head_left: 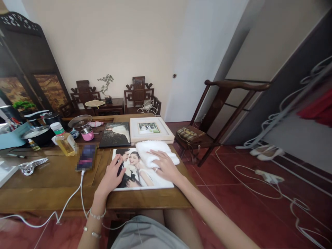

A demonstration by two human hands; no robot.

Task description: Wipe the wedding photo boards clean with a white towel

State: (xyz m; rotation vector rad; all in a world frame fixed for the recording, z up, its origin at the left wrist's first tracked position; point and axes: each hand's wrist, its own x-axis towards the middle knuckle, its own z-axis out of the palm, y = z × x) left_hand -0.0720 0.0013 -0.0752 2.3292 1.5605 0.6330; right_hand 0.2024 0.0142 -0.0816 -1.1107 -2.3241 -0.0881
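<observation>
A: Doing what with the left hand [114,173]?

B: Resting it on the left side of the photo [137,174], spreading fingers and thumb wide apart; wearing a bracelet [98,217] at the wrist

A: Doing what with the right hand [164,166]?

B: Laying it over the cloth [158,146] from above, extending the fingers loosely across the top; wearing a ring [156,169]

A: Locating the photo where?

B: Finding it flat on the table [147,200], picture side up, near the front edge; covering its upper right part with the bunched cloth

A: Noting what past the photo?

B: Facing the white frame [166,133] just behind the cloth and, left of it, the dark picture [107,138]

A: Noting what to the left?

B: Seeing the phone [86,157] near the left hand, joining the white cable [82,178] at the near end; farther back, seeing the bottle [66,143] and the pink mug [88,135]

A: Noting what to the right?

B: Viewing the chair [214,103] beyond the table, bearing the bag [185,133] on its seat
</observation>
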